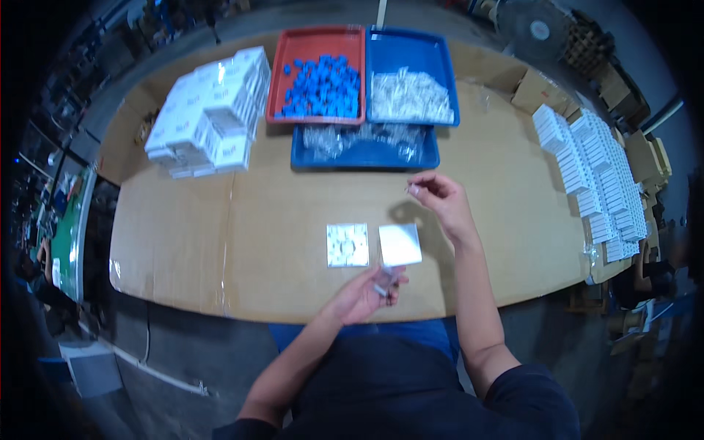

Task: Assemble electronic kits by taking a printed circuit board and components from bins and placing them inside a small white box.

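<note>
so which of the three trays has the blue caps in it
The red tray, far left of the three. The blue tray beside it holds white packets; the nearer blue tray holds clear pieces.

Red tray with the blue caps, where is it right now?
In the head view, the red tray sits at the table's far edge, between the stacked white boxes on its left and a blue tray on its right.

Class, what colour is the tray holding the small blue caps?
Red, seen in the head view: the tray holds the blue caps.
</note>
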`<move>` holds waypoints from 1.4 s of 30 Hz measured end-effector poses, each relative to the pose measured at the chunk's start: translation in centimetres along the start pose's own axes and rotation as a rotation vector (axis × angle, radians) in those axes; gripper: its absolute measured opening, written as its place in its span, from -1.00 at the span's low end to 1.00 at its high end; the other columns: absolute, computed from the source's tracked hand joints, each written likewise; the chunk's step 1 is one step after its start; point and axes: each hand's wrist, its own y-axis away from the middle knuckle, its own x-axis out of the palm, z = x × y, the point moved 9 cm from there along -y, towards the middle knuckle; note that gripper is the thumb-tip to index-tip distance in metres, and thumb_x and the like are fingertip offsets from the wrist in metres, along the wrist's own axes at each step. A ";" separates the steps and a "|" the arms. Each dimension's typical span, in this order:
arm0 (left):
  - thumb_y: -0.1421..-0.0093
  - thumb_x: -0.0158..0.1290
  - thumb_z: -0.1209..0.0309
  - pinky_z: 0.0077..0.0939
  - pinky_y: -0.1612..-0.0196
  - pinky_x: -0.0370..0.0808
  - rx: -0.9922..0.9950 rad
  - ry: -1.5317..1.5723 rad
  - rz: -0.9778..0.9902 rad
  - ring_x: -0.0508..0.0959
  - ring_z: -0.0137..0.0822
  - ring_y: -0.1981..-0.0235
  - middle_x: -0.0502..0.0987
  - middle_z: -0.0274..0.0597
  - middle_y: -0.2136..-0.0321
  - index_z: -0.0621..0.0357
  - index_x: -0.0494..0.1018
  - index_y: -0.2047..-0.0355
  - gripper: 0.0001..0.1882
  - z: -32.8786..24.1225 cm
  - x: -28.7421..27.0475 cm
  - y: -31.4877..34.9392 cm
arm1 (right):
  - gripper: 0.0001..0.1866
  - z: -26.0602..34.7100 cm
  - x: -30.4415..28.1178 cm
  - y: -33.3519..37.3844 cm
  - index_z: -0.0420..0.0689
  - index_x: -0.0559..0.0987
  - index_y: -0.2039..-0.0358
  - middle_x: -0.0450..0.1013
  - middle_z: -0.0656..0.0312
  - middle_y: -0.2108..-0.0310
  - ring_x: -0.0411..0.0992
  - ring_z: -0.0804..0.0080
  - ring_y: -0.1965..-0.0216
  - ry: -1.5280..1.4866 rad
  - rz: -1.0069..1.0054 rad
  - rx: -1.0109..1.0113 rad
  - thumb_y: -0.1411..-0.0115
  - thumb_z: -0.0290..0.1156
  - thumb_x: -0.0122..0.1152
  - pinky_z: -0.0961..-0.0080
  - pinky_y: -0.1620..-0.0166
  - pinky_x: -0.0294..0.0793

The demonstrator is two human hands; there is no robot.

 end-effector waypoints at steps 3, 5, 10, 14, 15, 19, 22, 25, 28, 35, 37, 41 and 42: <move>-0.56 -0.31 -0.04 -0.32 -0.08 0.50 -0.006 0.030 -0.005 0.56 -0.30 0.16 0.56 -0.12 -0.05 0.26 0.28 -0.36 -0.35 -0.8 1.3 -0.3 | -0.81 -4.0 0.8 6.0 -0.28 0.64 0.09 0.59 0.30 0.29 0.50 0.72 0.28 -0.065 0.020 0.116 -0.29 -0.58 0.34 0.69 0.17 0.52; -0.56 -0.31 -0.04 -0.36 -0.06 0.51 -0.003 0.043 0.009 0.55 -0.35 0.17 0.55 -0.14 -0.05 0.25 0.30 -0.34 -0.35 -0.6 1.2 -0.1 | -0.83 -5.7 0.5 8.8 -0.31 0.62 0.13 0.59 0.27 0.28 0.54 0.65 0.21 0.020 0.010 0.191 -0.27 -0.61 0.33 0.68 0.10 0.52; -0.58 -0.35 -0.01 -0.28 -0.07 0.50 0.018 -0.001 -0.025 0.56 -0.26 0.16 0.57 -0.09 -0.04 0.24 0.33 -0.31 -0.38 0.0 0.4 0.4 | -0.87 -4.9 1.3 10.4 -0.24 0.66 0.18 0.58 0.36 0.34 0.44 0.71 0.37 0.119 0.069 0.212 -0.25 -0.56 0.39 0.70 0.27 0.44; -0.58 -0.35 0.00 -0.29 -0.05 0.51 0.049 -0.043 -0.039 0.57 -0.26 0.18 0.58 -0.06 -0.04 0.20 0.39 -0.22 -0.42 0.1 0.2 0.2 | -0.89 -2.9 3.1 10.1 -0.20 0.72 0.27 0.55 0.35 0.44 0.37 0.71 0.44 0.405 0.227 0.149 -0.17 -0.53 0.42 0.67 0.36 0.34; -0.58 -0.34 -0.02 -0.29 -0.04 0.51 0.060 -0.066 -0.032 0.57 -0.26 0.18 0.59 -0.06 -0.04 0.20 0.39 -0.22 -0.42 0.1 0.3 0.3 | -0.88 -2.4 3.7 10.1 -0.18 0.73 0.27 0.55 0.34 0.44 0.38 0.67 0.44 0.456 0.275 0.091 -0.15 -0.54 0.42 0.64 0.35 0.36; -0.57 -0.26 0.02 -0.35 -0.01 0.52 0.071 -0.088 -0.029 0.58 -0.27 0.19 0.60 -0.03 -0.01 0.22 0.40 -0.21 -0.46 0.0 1.0 0.7 | -0.85 -1.8 5.4 9.4 -0.19 0.74 0.26 0.59 0.22 0.22 0.53 0.43 0.23 0.437 0.479 -0.017 -0.13 -0.56 0.40 0.49 0.14 0.51; -0.57 -0.21 0.05 -0.37 0.02 0.53 0.048 -0.103 -0.050 0.58 -0.28 0.20 0.61 0.00 0.01 0.23 0.40 -0.20 -0.49 -0.1 1.0 0.9 | -0.88 -1.8 6.2 8.9 -0.22 0.73 0.32 0.59 0.19 0.16 0.55 0.37 0.12 0.470 0.558 0.071 -0.09 -0.57 0.41 0.45 0.03 0.51; -0.56 -0.19 0.05 -0.39 0.04 0.54 0.015 -0.122 -0.044 0.60 -0.28 0.20 0.61 0.00 0.03 0.24 0.40 -0.19 -0.49 0.0 0.9 0.8 | -0.93 -2.2 6.8 9.0 -0.22 0.73 0.36 0.60 0.21 0.12 0.54 0.40 0.08 0.530 0.633 0.052 -0.10 -0.55 0.41 0.46 0.01 0.51; -0.56 -0.19 0.06 -0.37 0.04 0.55 -0.006 -0.144 -0.046 0.61 -0.27 0.19 0.61 0.00 0.04 0.25 0.40 -0.19 -0.50 0.3 0.5 0.7 | -0.92 -2.4 7.4 9.0 -0.22 0.73 0.35 0.61 0.18 0.05 0.54 0.35 0.03 0.565 0.739 0.015 -0.15 -0.53 0.36 0.43 -0.05 0.51; -0.57 -0.18 0.11 -0.37 0.05 0.55 0.039 -0.055 0.025 0.62 -0.26 0.20 0.61 -0.04 0.07 0.20 0.41 -0.14 -0.57 0.3 0.7 0.9 | -0.78 -2.4 7.7 10.2 -0.25 0.71 0.16 0.57 0.10 -0.09 0.53 0.23 -0.04 0.384 0.780 0.104 -0.41 -0.39 0.18 0.29 -0.14 0.48; -0.56 -0.16 0.07 -0.44 0.10 0.54 0.070 -0.082 0.016 0.60 -0.32 0.22 0.61 -0.10 0.08 0.17 0.43 -0.13 -0.56 0.1 1.1 0.9 | -0.73 -2.8 7.9 10.4 -0.26 0.70 0.13 0.56 0.09 -0.09 0.53 0.24 -0.04 0.419 0.779 0.089 -0.45 -0.34 0.13 0.30 -0.13 0.49; -0.54 -0.12 0.09 -0.36 0.08 0.53 0.082 -0.097 -0.008 0.61 -0.26 0.23 0.59 -0.13 0.13 0.12 0.41 -0.14 -0.60 0.0 0.4 0.8 | -0.64 -4.6 9.4 11.9 -0.27 0.69 0.08 0.56 0.09 -0.11 0.53 0.25 0.00 0.442 0.888 0.135 -0.50 -0.24 0.06 0.32 -0.09 0.51; -0.55 -0.14 0.08 -0.38 0.09 0.53 0.093 -0.106 -0.023 0.60 -0.28 0.23 0.59 -0.13 0.12 0.14 0.42 -0.13 -0.58 0.0 0.3 0.8 | -0.62 -4.2 9.3 11.8 -0.27 0.67 0.03 0.55 0.10 -0.10 0.55 0.30 0.06 0.452 0.864 0.096 -0.51 -0.22 0.04 0.36 -0.04 0.53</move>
